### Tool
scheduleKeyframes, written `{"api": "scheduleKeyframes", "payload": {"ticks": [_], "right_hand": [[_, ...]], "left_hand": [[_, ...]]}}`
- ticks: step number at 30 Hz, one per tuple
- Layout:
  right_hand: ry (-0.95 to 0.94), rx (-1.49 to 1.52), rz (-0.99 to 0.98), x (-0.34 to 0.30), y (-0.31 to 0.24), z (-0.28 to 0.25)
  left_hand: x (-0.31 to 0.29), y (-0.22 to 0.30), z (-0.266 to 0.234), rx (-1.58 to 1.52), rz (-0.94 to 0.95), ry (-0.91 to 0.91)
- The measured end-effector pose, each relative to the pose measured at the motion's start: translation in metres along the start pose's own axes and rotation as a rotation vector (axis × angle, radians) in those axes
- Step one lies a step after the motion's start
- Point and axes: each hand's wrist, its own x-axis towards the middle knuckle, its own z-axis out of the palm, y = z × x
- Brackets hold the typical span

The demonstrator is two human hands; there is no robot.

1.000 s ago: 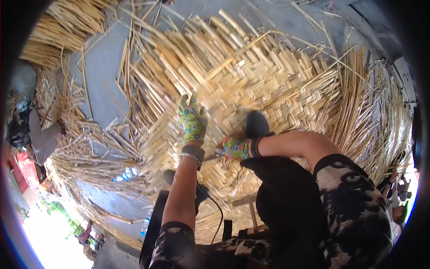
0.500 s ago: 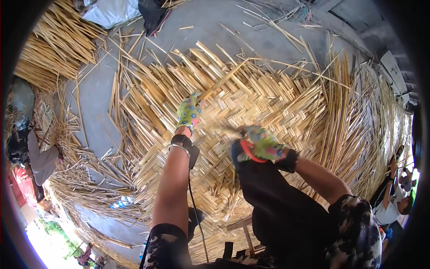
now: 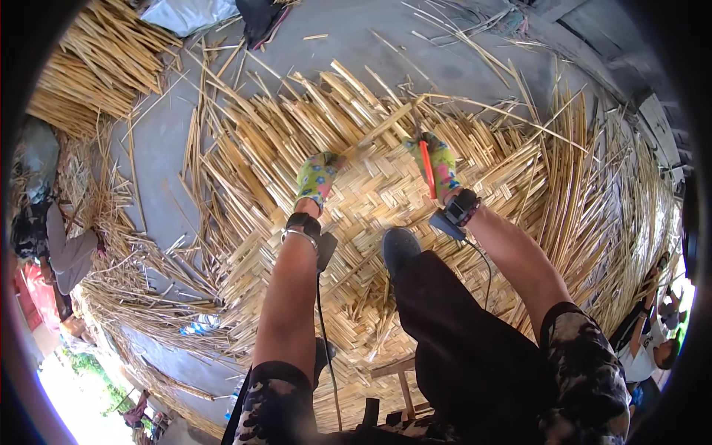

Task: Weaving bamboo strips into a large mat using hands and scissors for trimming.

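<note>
Under both hands spreads a woven mat of split reeds (image 3: 371, 185), its loose strip ends fanning out on the far side. My left hand (image 3: 317, 178), in a green flowered glove, is closed at the lower end of a flat reed strip (image 3: 386, 126) that slants up to the right; its fingertips are partly hidden. My right hand (image 3: 439, 159), gloved alike, is closed round a red-handled tool (image 3: 427, 169). The tool's narrow dark end points away from me, beside the strip's upper end. Its exact kind cannot be made out.
My shoe (image 3: 400, 248) rests on the mat. Bundled reeds (image 3: 104, 67) lie at the far left, and long loose reeds (image 3: 571, 193) stretch along the right. Other people sit at the left edge and the right edge. A small wooden stool (image 3: 397, 367) shows near my legs.
My right hand has swung from beside my knee forward to the strip's upper end, carrying the red-handled tool. My left hand has stayed nearly in place.
</note>
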Motion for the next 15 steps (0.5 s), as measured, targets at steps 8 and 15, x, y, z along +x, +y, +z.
{"api": "scheduleKeyframes", "payload": {"ticks": [8, 15], "right_hand": [[-0.370, -0.369, 0.176, -0.064, 0.020, -0.088], [-0.804, -1.580, -0.686, -0.061, -0.037, -0.016]], "left_hand": [[0.009, -0.031, 0.012, -0.459, 0.078, 0.004], [-0.014, -0.006, 0.004, 0.255, 0.119, 0.253]]}}
